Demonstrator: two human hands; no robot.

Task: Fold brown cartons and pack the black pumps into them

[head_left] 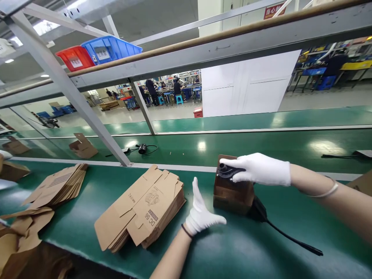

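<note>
My right hand (258, 169), in a white glove, pinches a black part with a round stub (225, 170) at the open top of a small brown cardboard box (232, 203). How deep the part sits in the box is hidden. A black cable (293, 240) with a thick black end lies at the box's right side. My left hand (202, 215), gloved in white too, is held open over the table, thumb and fingers spread, between the box and a stack of flat printed cartons (145, 209). It touches neither.
More folded cartons (58, 184) and brown paper (23, 236) lie at the left. On the green belt (186, 149) behind are a black device with a cable (142, 148) and an opened carton (83, 146). A metal post (84, 104) stands left; red (76, 58) and blue bins (112, 49) sit overhead.
</note>
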